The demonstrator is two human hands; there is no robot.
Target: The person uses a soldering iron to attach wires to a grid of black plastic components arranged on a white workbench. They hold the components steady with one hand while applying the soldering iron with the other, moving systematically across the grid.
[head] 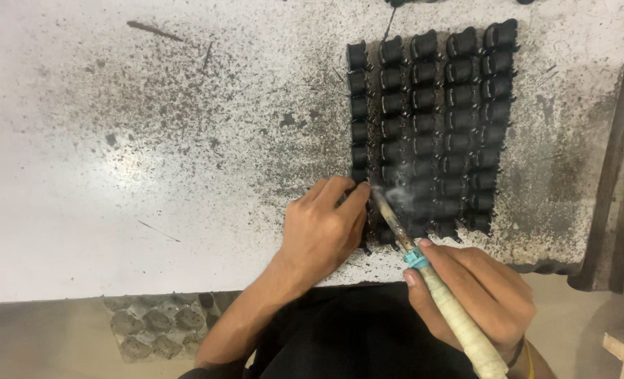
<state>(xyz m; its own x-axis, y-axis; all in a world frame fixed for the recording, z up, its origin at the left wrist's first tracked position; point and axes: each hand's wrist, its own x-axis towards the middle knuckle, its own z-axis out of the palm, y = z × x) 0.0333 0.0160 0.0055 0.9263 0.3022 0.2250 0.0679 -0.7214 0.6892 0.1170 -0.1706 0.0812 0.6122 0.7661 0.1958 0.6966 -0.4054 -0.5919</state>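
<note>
Work piece: we are seeing the small black component (360, 184) at the near-left corner of the black component grid (427, 126), pinned under the fingertips of the left hand (326, 228).
Iron tip: we are watching the soldering iron (438, 291) touching that corner of the grid, just beside the left fingertips, with a wisp of smoke (396, 193) rising there.
Left grip: the fingers are curling down onto the piece, pressing rather than enclosing it.
Right grip: the right hand (477, 288) is closing firmly round the taped handle, near side of the grid, off the table edge.
Burn risk: we are judging the hot tip to be working too near the bare fingertips; a small slip could scorch them.
Displacement risk: we are judging that side pressure from the tip could be nudging neighbouring pieces out of their rows.
Fume risk: smoke is drifting up towards the wearer's face.
Surface: the white worktable (150, 175) under the grid is carrying dark specks and debris, which could be fouling the joint.
</note>
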